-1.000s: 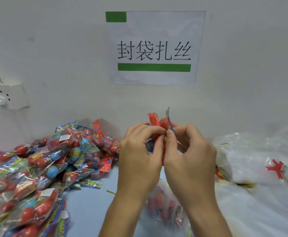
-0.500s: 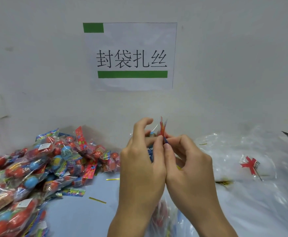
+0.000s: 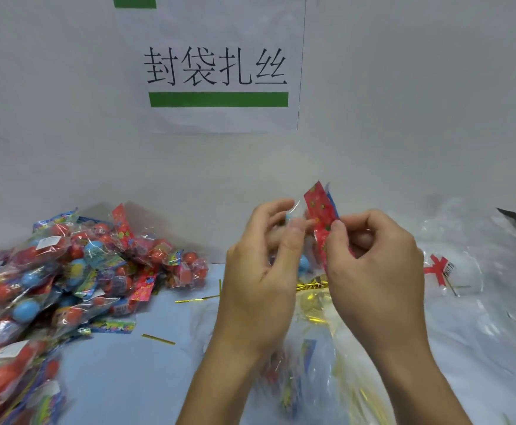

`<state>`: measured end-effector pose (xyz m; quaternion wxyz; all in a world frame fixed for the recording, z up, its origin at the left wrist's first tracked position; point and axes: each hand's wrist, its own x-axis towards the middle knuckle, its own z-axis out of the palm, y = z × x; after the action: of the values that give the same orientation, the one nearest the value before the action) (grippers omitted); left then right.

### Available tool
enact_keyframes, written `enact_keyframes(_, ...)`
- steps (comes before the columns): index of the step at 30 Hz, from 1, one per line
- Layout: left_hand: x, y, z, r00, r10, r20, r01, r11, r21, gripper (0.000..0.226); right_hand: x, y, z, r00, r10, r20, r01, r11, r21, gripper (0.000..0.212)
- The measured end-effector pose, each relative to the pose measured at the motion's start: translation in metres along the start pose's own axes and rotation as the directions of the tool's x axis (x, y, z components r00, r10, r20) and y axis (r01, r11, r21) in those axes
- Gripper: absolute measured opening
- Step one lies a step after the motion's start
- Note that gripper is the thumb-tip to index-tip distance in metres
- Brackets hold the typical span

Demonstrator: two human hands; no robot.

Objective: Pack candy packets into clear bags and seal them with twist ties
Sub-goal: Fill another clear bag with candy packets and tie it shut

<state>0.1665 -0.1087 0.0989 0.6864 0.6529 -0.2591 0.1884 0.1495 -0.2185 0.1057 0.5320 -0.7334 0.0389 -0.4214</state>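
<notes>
Nearest the camera, low between the 2 forearms, hangs a clear bag point(image 3: 309, 372) with candy packets blurred inside it; its body is smeared in this view, so how full it is I cannot tell. Just above it, at chest height over the pale blue table point(image 3: 134, 378), the 2 hands meet at the bag's gathered top. The right hand point(image 3: 373, 265) pinches the red packet strip point(image 3: 322, 216) between thumb and curled fingers; the strip stands nearly upright, its long axis running up and slightly left, its free end poking above both hands. The left hand point(image 3: 263, 271) sits just beside it on the left, thumb and forefinger closed on a bit of clear film point(image 3: 296, 210), probably the bag's mouth, with the other fingers loosely curled. The strip lies to the right of the left hand and is already in the right hand's grip, so the right hand is the nearer one for any twisting. A bunch of gold twist ties point(image 3: 312, 285) lies on the table just behind the hands, with single ties point(image 3: 158, 339) scattered to the left. Farther left is a heap of sealed candy bags point(image 3: 66, 271); to the right, a pile of empty clear bags point(image 3: 480, 302). On the wall behind hangs a paper sign point(image 3: 217, 72)
</notes>
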Motion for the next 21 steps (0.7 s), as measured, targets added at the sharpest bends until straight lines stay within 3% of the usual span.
enact_keyframes(3,0.005,-0.007,-0.008,0.972,-0.074,-0.225,0.1,0.989,0.106,0.015,0.002,-0.002,-0.002,0.998,0.043,0.037,-0.045,0.998,0.036,0.017)
enact_keyframes(5,0.007,-0.009,-0.014,0.933,-0.184,-0.31,0.221,0.971,0.088,0.043,0.001,-0.004,-0.002,0.994,0.077,0.083,-0.085,0.992,0.098,0.017)
enact_keyframes(7,0.01,-0.006,-0.023,0.903,-0.366,-0.225,0.336,0.928,-0.161,0.071,0.0,-0.008,-0.002,0.985,0.101,0.138,-0.124,0.978,0.165,0.018)
enact_keyframes(8,0.012,-0.004,-0.028,0.898,-0.424,-0.121,0.375,0.879,-0.294,0.072,-0.001,-0.01,-0.002,0.98,0.109,0.165,-0.141,0.97,0.2,0.019)
enact_keyframes(10,0.012,-0.002,-0.036,0.89,-0.451,0.066,0.437,0.803,-0.404,0.053,-0.003,-0.012,-0.001,0.974,0.114,0.198,-0.163,0.955,0.249,0.019)
enact_keyframes(12,0.01,0.0,-0.039,0.889,-0.435,0.143,0.454,0.793,-0.406,0.036,-0.003,-0.012,0.0,0.968,0.126,0.216,-0.187,0.938,0.292,0.021)
enact_keyframes(14,0.01,0.002,-0.039,0.892,-0.431,0.136,0.444,0.78,-0.44,0.035,-0.002,-0.01,0.0,0.956,0.149,0.253,-0.23,0.916,0.329,0.022)
enact_keyframes(17,0.011,0.003,-0.037,0.897,-0.432,0.094,0.422,0.773,-0.474,0.055,-0.002,-0.008,0.0,0.926,0.19,0.326,-0.297,0.9,0.319,0.022)
enact_keyframes(21,0.012,-0.002,-0.035,0.908,-0.416,0.044,0.389,0.803,-0.451,0.054,0.002,-0.003,-0.002,0.891,0.228,0.393,-0.373,0.862,0.345,0.028)
